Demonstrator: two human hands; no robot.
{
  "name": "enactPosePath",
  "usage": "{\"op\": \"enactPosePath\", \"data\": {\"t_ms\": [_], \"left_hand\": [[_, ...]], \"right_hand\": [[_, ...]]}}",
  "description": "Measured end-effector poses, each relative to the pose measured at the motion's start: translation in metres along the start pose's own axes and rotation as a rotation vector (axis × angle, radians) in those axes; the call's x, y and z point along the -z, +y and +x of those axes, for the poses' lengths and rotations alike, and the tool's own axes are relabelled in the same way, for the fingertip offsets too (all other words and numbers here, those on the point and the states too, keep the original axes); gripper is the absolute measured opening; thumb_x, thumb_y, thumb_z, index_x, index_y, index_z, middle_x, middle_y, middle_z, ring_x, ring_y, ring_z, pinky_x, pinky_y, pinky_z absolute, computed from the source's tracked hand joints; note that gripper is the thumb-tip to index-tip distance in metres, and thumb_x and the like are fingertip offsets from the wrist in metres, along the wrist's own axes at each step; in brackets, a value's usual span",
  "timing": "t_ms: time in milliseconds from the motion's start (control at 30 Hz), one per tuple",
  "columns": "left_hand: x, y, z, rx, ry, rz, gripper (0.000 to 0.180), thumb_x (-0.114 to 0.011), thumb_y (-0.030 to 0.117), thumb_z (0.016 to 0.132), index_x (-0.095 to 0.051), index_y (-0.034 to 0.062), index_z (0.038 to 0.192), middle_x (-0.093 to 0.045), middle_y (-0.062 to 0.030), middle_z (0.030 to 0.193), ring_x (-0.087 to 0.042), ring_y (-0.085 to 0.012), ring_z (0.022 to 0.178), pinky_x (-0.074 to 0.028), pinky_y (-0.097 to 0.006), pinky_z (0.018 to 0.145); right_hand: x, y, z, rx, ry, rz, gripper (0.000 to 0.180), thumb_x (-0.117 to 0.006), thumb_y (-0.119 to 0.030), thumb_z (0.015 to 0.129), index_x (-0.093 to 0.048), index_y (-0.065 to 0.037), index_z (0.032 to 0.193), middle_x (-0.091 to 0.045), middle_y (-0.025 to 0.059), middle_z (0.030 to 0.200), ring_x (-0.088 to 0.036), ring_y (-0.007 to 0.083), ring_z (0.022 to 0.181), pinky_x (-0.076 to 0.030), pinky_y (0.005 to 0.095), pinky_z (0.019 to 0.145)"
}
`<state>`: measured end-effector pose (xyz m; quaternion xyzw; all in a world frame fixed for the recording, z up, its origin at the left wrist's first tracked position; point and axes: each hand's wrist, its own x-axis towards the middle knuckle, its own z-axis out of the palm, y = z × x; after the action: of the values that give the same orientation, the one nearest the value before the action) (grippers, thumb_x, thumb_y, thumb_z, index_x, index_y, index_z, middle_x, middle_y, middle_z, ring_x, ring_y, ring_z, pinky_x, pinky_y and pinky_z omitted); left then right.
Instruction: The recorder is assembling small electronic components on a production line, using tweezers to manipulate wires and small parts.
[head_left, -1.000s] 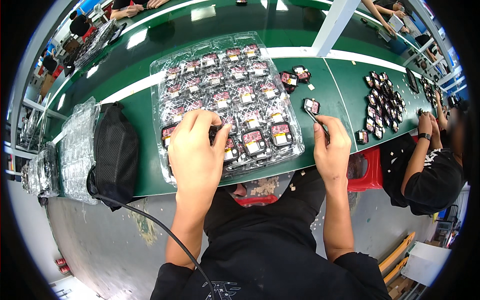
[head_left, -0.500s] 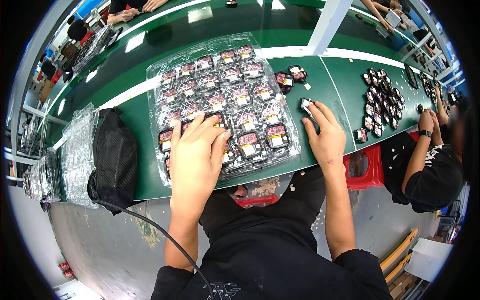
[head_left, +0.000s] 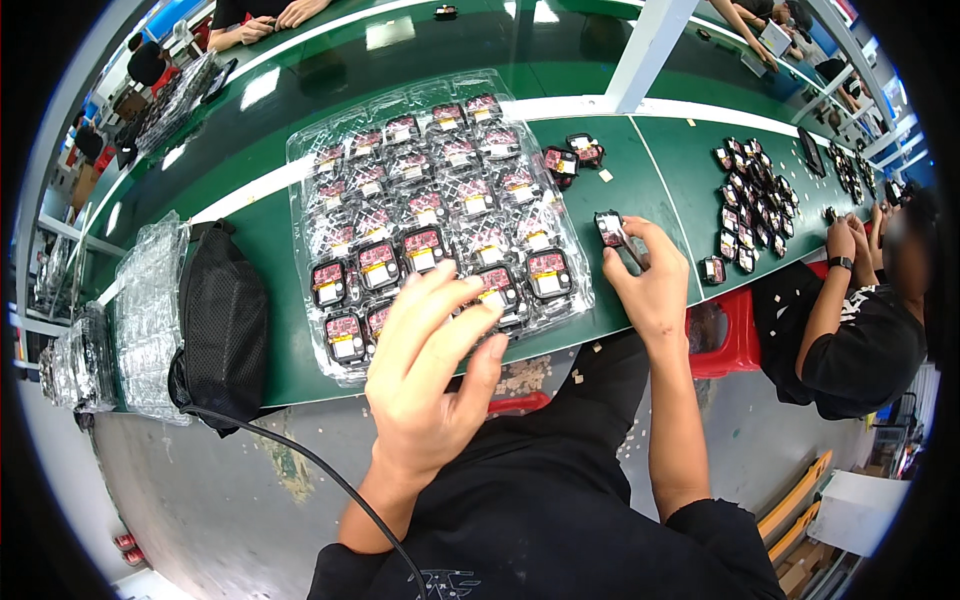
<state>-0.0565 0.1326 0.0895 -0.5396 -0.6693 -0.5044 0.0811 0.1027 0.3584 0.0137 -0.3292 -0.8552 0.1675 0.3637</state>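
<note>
A clear plastic blister tray on the green table holds rows of small square black-framed electronic modules, with red circuit boards and yellow and white patches. My left hand hovers over the tray's near edge, fingers spread and holding nothing, and hides some of the nearest modules. To the right of the tray, my right hand pinches another black module between thumb and fingers, tilted up at the tabletop.
Two loose modules lie beyond my right hand. Farther right is a heap of modules, near a co-worker. A black bag and stacked clear trays stand at left. A white post rises behind the table.
My left hand has lifted from the tray's modules and moved nearer to me and right, uncovering several. My right hand has closed on the module and raised its edge.
</note>
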Motion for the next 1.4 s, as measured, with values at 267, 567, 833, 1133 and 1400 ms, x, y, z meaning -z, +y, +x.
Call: {"op": "enactPosePath", "data": {"t_ms": [267, 567, 833, 1133, 1400], "left_hand": [[0.003, 0.015, -0.035, 0.676, -0.157, -1.151, 0.056, -0.080, 0.001, 0.087, -0.056, -0.0039, 0.138, -0.060, -0.0198, 0.138, -0.067, -0.0281, 0.117, -0.056, -0.040, 0.101], [-0.010, 0.008, -0.051, 0.506, -0.059, -1.318, 0.063, -0.086, 0.008, 0.082, -0.057, -0.0085, 0.135, -0.053, -0.0226, 0.142, -0.055, -0.0316, 0.133, -0.046, -0.044, 0.113], [-0.010, 0.013, -0.054, 0.561, 0.109, -1.133, 0.070, -0.093, 0.025, 0.076, -0.060, 0.0009, 0.133, -0.059, -0.0201, 0.131, -0.067, -0.0365, 0.117, -0.058, -0.046, 0.100], [-0.002, 0.011, -0.052, 0.480, 0.030, -1.000, 0.062, -0.089, -0.004, 0.073, -0.064, -0.0042, 0.130, -0.049, -0.0192, 0.141, -0.061, -0.0298, 0.125, -0.055, -0.041, 0.104], [0.000, 0.009, -0.054, 0.457, -0.012, -0.744, 0.062, -0.090, -0.002, 0.073, -0.065, -0.0042, 0.129, -0.050, -0.0162, 0.140, -0.061, -0.0262, 0.122, -0.055, -0.037, 0.102]], "right_hand": [[0.061, -0.075, -0.021, 0.203, -0.307, 0.682, 0.051, -0.083, 0.005, 0.069, -0.060, -0.002, 0.115, -0.072, 0.0198, 0.126, -0.033, -0.0025, 0.051, -0.035, 0.0178, 0.045], [0.058, -0.109, -0.033, 0.272, -0.456, 0.788, 0.051, -0.090, -0.009, 0.074, -0.059, -0.004, 0.115, -0.071, 0.0163, 0.122, -0.076, 0.0260, 0.094, -0.061, 0.0304, 0.070], [0.054, -0.111, -0.040, 0.343, -0.263, 0.434, 0.038, -0.085, -0.004, 0.078, -0.063, -0.002, 0.109, -0.067, 0.0122, 0.098, -0.067, 0.0209, 0.069, -0.054, 0.0321, 0.053], [0.057, -0.114, -0.039, 0.589, -0.099, 0.144, 0.029, -0.083, -0.004, 0.071, -0.075, -0.003, 0.098, -0.070, 0.0075, 0.089, -0.062, 0.0131, 0.060, -0.044, 0.0274, 0.049], [0.054, -0.115, -0.041, 0.615, -0.101, 0.076, 0.027, -0.083, -0.005, 0.074, -0.075, -0.002, 0.099, -0.072, 0.0071, 0.088, -0.061, 0.0129, 0.059, -0.041, 0.0278, 0.049]]}}
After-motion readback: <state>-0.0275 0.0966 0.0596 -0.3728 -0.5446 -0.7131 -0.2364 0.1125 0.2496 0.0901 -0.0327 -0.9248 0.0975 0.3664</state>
